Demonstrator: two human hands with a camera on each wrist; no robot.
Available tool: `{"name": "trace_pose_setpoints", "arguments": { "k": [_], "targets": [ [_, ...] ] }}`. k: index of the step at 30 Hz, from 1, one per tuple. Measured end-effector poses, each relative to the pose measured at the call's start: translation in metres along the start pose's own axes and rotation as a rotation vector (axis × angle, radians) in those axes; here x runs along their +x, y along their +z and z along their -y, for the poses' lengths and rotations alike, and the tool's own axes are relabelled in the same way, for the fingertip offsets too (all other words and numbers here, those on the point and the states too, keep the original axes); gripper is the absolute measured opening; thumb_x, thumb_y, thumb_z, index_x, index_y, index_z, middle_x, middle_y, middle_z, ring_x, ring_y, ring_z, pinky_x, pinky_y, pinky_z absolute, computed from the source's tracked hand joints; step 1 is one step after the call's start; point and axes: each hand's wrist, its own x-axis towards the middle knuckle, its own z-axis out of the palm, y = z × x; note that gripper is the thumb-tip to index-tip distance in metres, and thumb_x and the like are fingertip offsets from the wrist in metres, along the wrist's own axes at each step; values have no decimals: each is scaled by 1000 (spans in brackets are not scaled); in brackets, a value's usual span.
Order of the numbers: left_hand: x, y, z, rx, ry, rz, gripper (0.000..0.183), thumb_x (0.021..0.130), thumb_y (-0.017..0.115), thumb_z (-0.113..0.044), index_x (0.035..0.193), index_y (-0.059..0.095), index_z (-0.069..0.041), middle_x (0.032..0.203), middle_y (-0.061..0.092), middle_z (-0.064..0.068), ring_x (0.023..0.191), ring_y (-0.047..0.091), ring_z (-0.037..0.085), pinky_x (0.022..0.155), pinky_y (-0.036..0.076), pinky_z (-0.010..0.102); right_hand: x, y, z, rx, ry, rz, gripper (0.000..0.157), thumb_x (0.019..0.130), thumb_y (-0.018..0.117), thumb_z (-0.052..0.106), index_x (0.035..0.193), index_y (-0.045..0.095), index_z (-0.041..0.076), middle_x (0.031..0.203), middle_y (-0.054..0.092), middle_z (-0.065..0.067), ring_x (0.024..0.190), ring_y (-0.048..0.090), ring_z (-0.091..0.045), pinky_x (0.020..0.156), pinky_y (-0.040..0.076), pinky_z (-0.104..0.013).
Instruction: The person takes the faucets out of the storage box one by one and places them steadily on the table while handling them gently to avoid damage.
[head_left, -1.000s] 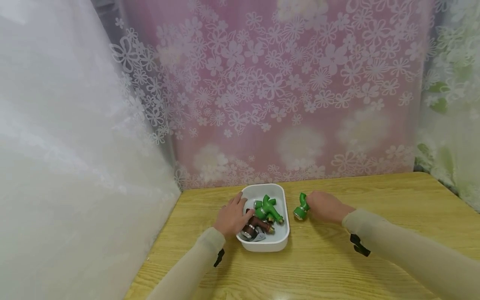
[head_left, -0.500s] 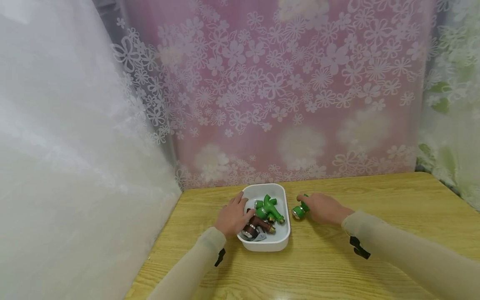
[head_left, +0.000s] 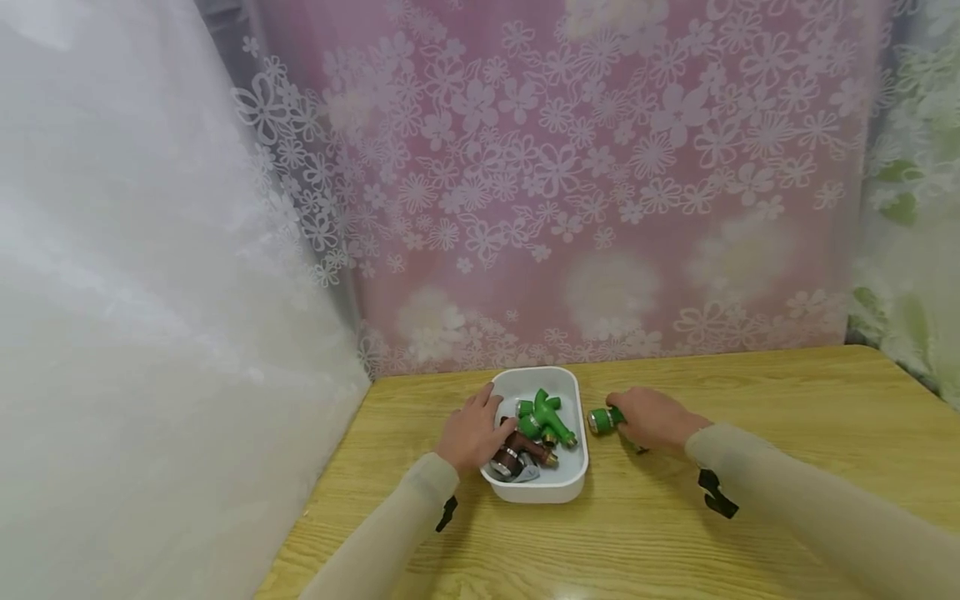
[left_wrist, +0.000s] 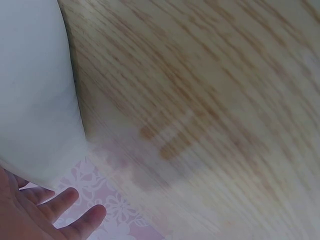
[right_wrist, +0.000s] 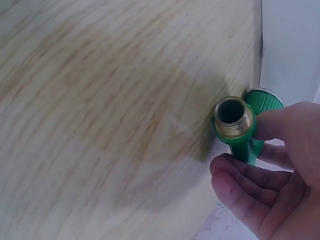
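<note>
A green tap (head_left: 602,420) is held in my right hand (head_left: 654,418), just right of the white plastic tub (head_left: 542,493). In the right wrist view, the thumb and fingers (right_wrist: 240,192) grip the tap's body, and its brass threaded end (right_wrist: 232,117) points at the camera. Part of the tap is hidden by the hand. My left hand (head_left: 471,429) rests on the tub's left rim, thumb over the inside and fingers spread. Inside the tub lie a green tap (head_left: 549,415) and a brown tap (head_left: 531,447) with brass ends, with a grey piece (head_left: 528,473) beneath.
The tub stands on a wood-grain table (head_left: 622,533) near its back edge. A pink floral curtain (head_left: 540,208) hangs behind, with a white sheet (head_left: 150,292) on the left and a green-patterned curtain (head_left: 911,250) at the right.
The right hand has turned the green tap from upright to lying sideways, its knob pointing left toward the tub. My left hand stays on the rim. The view shifts slightly.
</note>
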Motion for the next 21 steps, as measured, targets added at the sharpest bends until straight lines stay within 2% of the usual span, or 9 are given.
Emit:
{"name": "trace_pose_setpoints", "arguments": {
  "k": [4,17,21],
  "targets": [
    [0,-2,-1,-6,0,11,68,103,35,-60,152,46,-15,166,26,6,145,41,30,108,43,56,3,1,0,12,6,15,23,92,69,12,114,67,4,93,70,-4,77,62,-13,67,53,-34],
    [-2,-8,-3,-37,-12,19,66,103,38,-58,152,45,-14,167,26,6,144,42,32,110,41,57,13,7,1,31,50,22,12,93,65,12,103,67,6,85,66,-2,69,55,-14,62,49,-33],
    [-3,-8,-4,-30,-16,23,67,103,37,-59,152,45,-14,167,26,6,143,43,32,109,42,56,16,7,4,32,72,31,13,93,65,13,104,66,6,85,66,-2,70,55,-15,62,49,-34]
  ]
}}
